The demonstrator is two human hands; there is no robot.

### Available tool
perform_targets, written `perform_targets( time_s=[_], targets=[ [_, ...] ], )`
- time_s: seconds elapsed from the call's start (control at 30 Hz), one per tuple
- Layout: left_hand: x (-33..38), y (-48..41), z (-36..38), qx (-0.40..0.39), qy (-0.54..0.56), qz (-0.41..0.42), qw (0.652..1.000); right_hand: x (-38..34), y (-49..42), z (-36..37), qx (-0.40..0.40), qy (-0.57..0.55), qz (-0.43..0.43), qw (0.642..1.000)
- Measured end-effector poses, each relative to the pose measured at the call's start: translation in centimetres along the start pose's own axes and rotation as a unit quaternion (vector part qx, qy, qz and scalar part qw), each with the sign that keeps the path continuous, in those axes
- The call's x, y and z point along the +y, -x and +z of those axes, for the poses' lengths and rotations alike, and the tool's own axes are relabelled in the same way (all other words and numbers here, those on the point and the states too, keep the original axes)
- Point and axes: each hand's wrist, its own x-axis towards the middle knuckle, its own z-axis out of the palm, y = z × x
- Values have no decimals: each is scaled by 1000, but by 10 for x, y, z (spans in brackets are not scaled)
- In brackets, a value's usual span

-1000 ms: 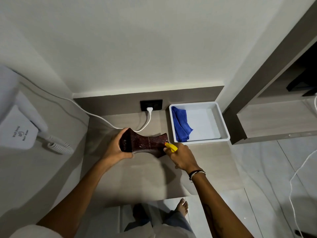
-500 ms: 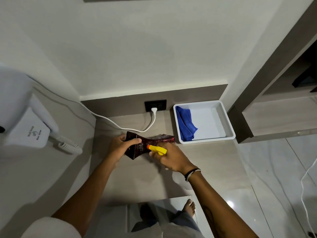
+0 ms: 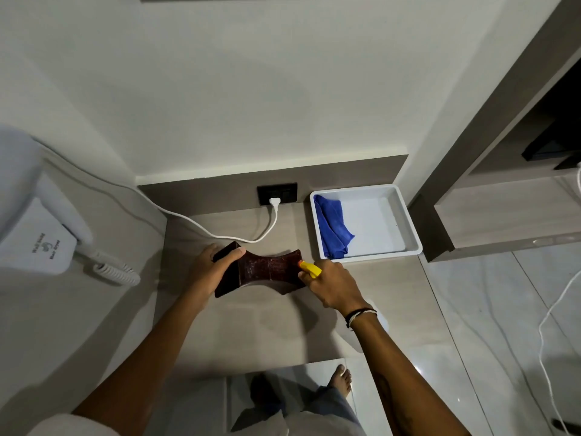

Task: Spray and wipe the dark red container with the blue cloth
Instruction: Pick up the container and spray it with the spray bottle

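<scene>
container (image 3: 267, 272): stiff, glossy, likely slippery; grip flared end | left hand (image 3: 207, 272) clasps it | right hand (image 3: 333, 287) wraps sprayer (image 3: 310, 269) | cloth (image 3: 331, 231) in tray (image 3: 405, 221)

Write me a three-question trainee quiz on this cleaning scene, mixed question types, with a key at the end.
1. True or false: the blue cloth lies inside the white tray.
2. Multiple choice: what does the left hand hold? A) the white cable B) the dark red container C) the tray
3. Fill the blank: the right hand points a spray bottle with a ______ nozzle at the dark red container.

Key
1. True; it sits against the tray's left wall, untouched.
2. B; it grips the container's left end, lying on its side on the counter.
3. Yellow.
</scene>
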Motion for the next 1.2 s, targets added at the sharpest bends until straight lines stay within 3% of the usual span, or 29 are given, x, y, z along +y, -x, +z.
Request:
perform_targets(
  time_s=[0.13,0.3,0.4,0.47,0.53,0.7,0.93,1.2],
  targets=[
    [0,3,2,-47,-44,77,995,2,1,-7,-16,-33,3,999],
    [2,12,5,-87,-251,141,954,0,4,-10,-43,-76,-31,996],
    [9,12,6,-52,-267,199,942,-5,11,-10,-60,-75,-72,993],
    [16,12,7,-8,-223,171,960,-8,18,-6,-65,-68,-98,991],
    [22,11,8,22,-172,91,981,-12,25,0,-63,-54,-119,989],
    [25,12,6,46,-129,-22,990,-25,27,11,-54,-35,-142,988],
    [25,12,6,49,-128,-51,989,-34,20,17,-25,8,-132,991],
    [26,12,6,35,-124,-17,991,14,13,4,-18,35,-16,999]
  ],
)
